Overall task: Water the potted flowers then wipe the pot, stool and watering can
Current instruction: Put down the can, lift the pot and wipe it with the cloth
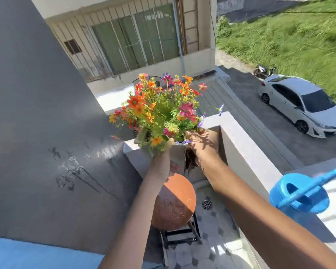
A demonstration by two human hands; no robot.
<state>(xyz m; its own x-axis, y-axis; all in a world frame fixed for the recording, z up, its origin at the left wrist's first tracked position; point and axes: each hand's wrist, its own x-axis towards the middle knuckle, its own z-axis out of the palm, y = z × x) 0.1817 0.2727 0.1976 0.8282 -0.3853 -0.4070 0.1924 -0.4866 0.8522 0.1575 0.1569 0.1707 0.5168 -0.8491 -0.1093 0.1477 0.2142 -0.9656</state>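
Note:
A pot (177, 153) of orange, pink and purple flowers (159, 109) is held up in the air, above a round orange stool (175, 202) with dark legs. My left hand (161, 164) grips the pot's near side. My right hand (202, 146) holds its right side, and a dark cloth (189, 162) hangs between that hand and the pot. Much of the pot is hidden by hands and leaves. A blue watering can (299, 193) rests on the parapet ledge at the right, its spout pointing right.
A grey wall (37, 113) with wet streaks rises on the left. A pale parapet (246, 150) bounds the balcony ahead and to the right. The tiled floor has a round drain (207, 204). Beyond are a neighbouring building, a white car and grass.

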